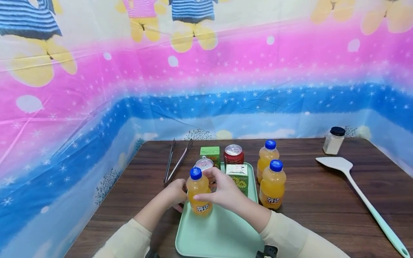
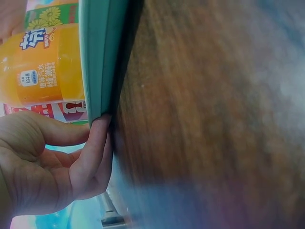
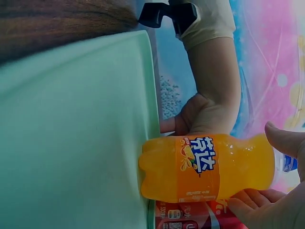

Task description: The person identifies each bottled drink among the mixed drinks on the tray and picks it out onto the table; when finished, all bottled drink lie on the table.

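Note:
An orange soda bottle (image 1: 198,191) with a blue cap stands upright on the left part of the green tray (image 1: 216,233). My right hand (image 1: 226,188) curves round its upper part, thumb on the near side; the right wrist view shows thumb and fingers about the bottle's shoulder. At the tray's left rim, my left hand (image 2: 62,157) pinches the edge, thumb above and fingertips underneath. On the tray behind the bottle are a soda can (image 1: 204,164), a red can (image 1: 233,154), a green carton (image 1: 210,154) and another carton (image 1: 237,175) with yellow flowers.
Two more orange soda bottles, a nearer bottle (image 1: 272,188) and a farther bottle (image 1: 267,157), stand right of the tray. Metal tongs (image 1: 175,165) lie at the back left. A spatula (image 1: 364,193) and a black-lidded jar (image 1: 334,141) are at the right on the wooden table (image 1: 303,200).

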Demonstrator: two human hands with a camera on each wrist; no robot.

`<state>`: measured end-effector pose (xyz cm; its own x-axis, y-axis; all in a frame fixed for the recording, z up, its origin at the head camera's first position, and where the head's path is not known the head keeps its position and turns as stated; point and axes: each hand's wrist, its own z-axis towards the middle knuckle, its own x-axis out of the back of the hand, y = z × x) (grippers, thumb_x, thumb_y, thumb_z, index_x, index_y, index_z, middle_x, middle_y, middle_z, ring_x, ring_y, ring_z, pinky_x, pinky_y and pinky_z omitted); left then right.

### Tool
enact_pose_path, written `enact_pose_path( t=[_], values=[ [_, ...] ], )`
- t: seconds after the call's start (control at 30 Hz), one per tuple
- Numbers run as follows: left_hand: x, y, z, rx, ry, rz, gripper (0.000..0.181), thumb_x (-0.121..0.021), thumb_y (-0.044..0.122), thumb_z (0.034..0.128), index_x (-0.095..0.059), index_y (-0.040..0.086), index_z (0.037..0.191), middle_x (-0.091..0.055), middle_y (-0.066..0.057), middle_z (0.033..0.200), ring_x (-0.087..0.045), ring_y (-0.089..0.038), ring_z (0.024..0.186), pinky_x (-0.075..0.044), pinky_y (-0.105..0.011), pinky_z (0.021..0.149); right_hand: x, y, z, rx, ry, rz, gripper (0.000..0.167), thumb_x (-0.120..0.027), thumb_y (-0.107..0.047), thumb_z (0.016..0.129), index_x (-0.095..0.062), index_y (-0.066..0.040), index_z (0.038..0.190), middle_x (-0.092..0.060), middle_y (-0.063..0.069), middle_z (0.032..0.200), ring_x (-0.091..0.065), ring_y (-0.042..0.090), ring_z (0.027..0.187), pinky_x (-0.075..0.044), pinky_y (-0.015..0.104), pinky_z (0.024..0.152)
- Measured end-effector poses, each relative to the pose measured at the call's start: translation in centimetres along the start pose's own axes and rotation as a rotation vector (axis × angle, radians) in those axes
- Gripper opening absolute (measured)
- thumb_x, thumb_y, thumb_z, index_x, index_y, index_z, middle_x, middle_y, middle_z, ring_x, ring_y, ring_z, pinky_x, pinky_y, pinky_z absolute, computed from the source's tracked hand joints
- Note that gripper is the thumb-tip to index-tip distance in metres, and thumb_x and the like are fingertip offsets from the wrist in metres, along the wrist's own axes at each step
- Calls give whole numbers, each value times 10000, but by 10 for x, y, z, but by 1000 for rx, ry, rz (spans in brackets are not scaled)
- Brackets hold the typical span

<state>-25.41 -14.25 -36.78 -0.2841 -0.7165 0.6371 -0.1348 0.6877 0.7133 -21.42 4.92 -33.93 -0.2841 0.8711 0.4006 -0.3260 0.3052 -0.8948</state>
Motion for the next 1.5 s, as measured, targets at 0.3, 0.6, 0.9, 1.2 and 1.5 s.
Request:
enact_pose_path(
  t=[0.3, 0.6, 0.9, 1.2, 1.5],
  values=[
    [0, 0, 0, -14, 6, -7, 309, -611, -135, 731, -506, -51, 1008, -525, -154, 886, -595, -258, 692, -555, -376, 453, -8, -2, 3, -9, 43, -47, 632, -826, -289, 710, -494, -88, 1209, -574, 39, 1132, -586, 197, 970, -532, 355, 808],
    [0, -2, 0, -13, 7, -13, 310, -603, -149, 729, -502, -50, 1005, -519, -159, 889, -593, -262, 698, -554, -376, 451, -11, -3, 4, 19, 33, -94, 659, -836, -234, 701, -469, -82, 1227, -556, 45, 1135, -580, 214, 1010, -533, 368, 828],
    [0, -1, 0, -11, 6, 2, 295, -610, -146, 730, -507, -42, 986, -519, -153, 877, -590, -263, 708, -554, -373, 449, -12, -2, 4, 52, 53, -110, 617, -830, -206, 710, -476, -89, 1202, -559, 39, 1114, -585, 209, 1000, -538, 365, 820],
    [-1, 0, 0, -2, 6, -11, 292, -632, -138, 732, -508, -35, 975, -526, -152, 883, -602, -266, 706, -555, -372, 453, -13, -2, 1, 80, 85, -104, 602, -840, -214, 696, -503, -94, 1181, -577, 27, 1096, -591, 191, 977, -541, 342, 811],
    [-1, 0, 1, 10, 0, -29, 301, -596, -175, 732, -493, -42, 982, -506, -169, 901, -609, -268, 700, -560, -371, 464, -12, -4, -1, 88, 99, -99, 606, -833, -193, 705, -500, -104, 1204, -589, 25, 1113, -601, 187, 962, -542, 324, 805]
  ],
)
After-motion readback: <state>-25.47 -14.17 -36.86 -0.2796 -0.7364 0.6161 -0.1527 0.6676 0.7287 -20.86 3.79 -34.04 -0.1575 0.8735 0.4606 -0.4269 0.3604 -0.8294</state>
